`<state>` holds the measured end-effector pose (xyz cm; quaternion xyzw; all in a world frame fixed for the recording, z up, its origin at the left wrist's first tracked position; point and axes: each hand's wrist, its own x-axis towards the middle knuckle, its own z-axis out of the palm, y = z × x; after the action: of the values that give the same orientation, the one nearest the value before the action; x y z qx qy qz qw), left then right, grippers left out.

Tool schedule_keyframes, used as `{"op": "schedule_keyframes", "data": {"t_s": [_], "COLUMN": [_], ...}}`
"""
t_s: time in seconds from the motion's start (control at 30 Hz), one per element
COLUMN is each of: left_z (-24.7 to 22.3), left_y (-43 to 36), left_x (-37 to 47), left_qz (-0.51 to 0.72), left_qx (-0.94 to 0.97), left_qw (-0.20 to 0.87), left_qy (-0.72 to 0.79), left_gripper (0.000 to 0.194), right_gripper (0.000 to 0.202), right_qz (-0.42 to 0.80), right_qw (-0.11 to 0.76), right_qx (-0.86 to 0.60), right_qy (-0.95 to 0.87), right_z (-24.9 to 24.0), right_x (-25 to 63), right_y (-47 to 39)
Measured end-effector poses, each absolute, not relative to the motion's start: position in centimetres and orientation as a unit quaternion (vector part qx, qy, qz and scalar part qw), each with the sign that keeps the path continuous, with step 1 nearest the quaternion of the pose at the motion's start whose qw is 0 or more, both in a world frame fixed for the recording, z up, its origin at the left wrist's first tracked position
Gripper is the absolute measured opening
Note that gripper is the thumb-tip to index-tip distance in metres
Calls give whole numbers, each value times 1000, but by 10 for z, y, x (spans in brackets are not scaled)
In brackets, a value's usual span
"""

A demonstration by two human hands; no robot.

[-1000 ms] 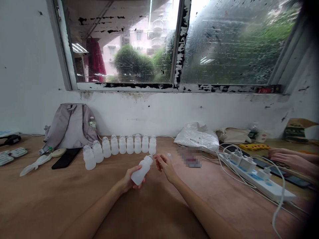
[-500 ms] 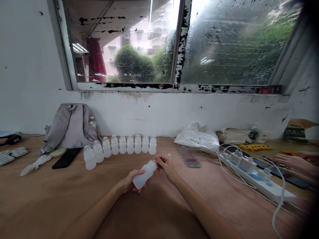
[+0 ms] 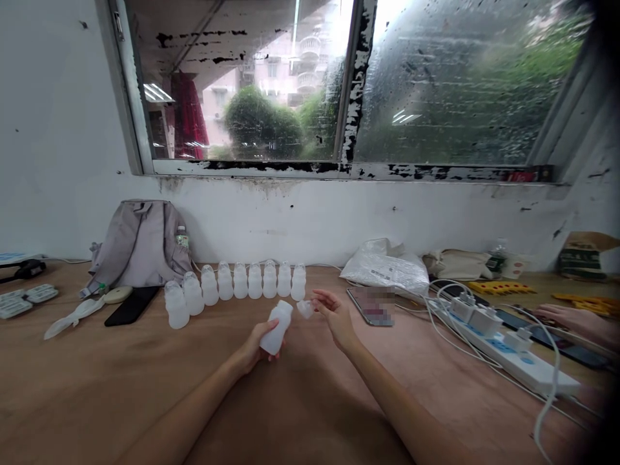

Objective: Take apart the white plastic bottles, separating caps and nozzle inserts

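My left hand [image 3: 256, 345] is wrapped around a frosted white baby bottle [image 3: 276, 328], which is tilted with its mouth up and to the right. The mouth has no top on it. Just right of the bottle, my right hand [image 3: 335, 316] pinches a small translucent bottle top [image 3: 305, 309] between its fingertips, apart from the bottle. Behind both hands stands a row of several similar bottles [image 3: 254, 282] with clear tops, all upright. A phone [image 3: 358, 301], partly blurred out, lies right of my right hand.
A grey backpack [image 3: 140, 242], a black phone-like slab [image 3: 132, 306] and a white strip of cloth or plastic [image 3: 72, 321] lie left. Rightward are a silvery plastic bag [image 3: 385, 266], a power strip [image 3: 537, 371] with looping cables, and another person's hand [image 3: 576, 321]. A wall with a window rises behind.
The bottle top has come away from the bottle's mouth in my right hand, which has moved slightly right and up. My left hand has turned the bottle more upright.
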<state>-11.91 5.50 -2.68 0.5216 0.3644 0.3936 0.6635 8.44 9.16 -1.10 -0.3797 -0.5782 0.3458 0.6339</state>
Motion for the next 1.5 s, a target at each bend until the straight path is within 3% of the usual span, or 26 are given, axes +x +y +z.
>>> {"op": "schedule_keyframes", "data": {"t_s": [0.17,0.27,0.43,0.63,0.73,0.87,0.97,1.23,1.5], "left_z": [-35,-37,-32,-26,-27,-38,-46,-44,-43], "left_y": [65,68,63,51,51,60,66,62,60], "left_x": [-124,-128,-126,-121,-121,-122,-123,-125,-123], "left_qz": [509,493,485,475,480,475,468,438,414], "left_qx": [581,635,703,739,759,755,750,768,776], "left_qw": [419,338,228,220,205,207,195,171,177], "left_qy": [477,488,468,424,389,401,426,434,442], "left_gripper": [42,41,46,43,48,65,54,43,44], "right_gripper": [23,21,22,49,52,55,61,46,43], "right_qz": [141,103,38,131,192,116,26,71,74], "right_qw": [560,508,526,525,514,600,647,443,422], "right_qx": [-461,-457,-429,-381,-396,-455,-500,-617,-633], "right_qy": [-674,-723,-733,-750,-737,-648,-575,-647,-645], "right_z": [-34,-43,-29,-18,-17,-3,7,-26,-39], "right_x": [81,76,69,55,52,69,93,127,131], "right_y": [103,107,96,72,72,96,128,187,188]}}
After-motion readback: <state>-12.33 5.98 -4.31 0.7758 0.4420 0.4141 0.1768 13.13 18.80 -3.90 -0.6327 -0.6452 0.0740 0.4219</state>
